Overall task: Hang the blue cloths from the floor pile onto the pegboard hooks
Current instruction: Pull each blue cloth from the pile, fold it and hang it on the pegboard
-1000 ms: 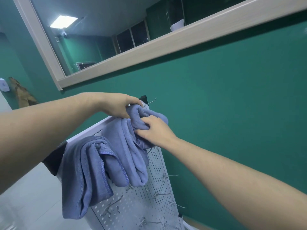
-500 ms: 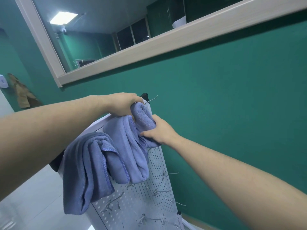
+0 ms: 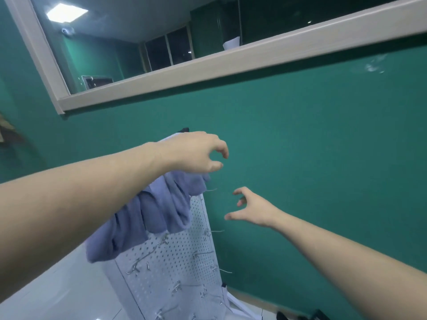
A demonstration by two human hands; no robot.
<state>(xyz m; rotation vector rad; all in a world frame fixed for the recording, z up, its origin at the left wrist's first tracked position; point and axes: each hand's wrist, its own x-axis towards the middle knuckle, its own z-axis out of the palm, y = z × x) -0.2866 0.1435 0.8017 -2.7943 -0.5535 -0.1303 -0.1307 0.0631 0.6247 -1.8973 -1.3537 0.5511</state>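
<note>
While both my hands hang free in front of the green wall (image 3: 312,135), the blue cloths (image 3: 161,209) are draped in a bunch over the top of the white pegboard (image 3: 175,257), apparently caught on its upper hooks, which the folds hide. My left hand (image 3: 191,153) hovers just above them, its grip apart with fingers loosely curled on nothing; my right hand (image 3: 254,210) is off to the side, fingers spread, empty too. Several bare hooks (image 3: 138,266) remain lower down. I judge this cloth hung; the floor pile is out of view, so I cannot tell how many are left
</note>
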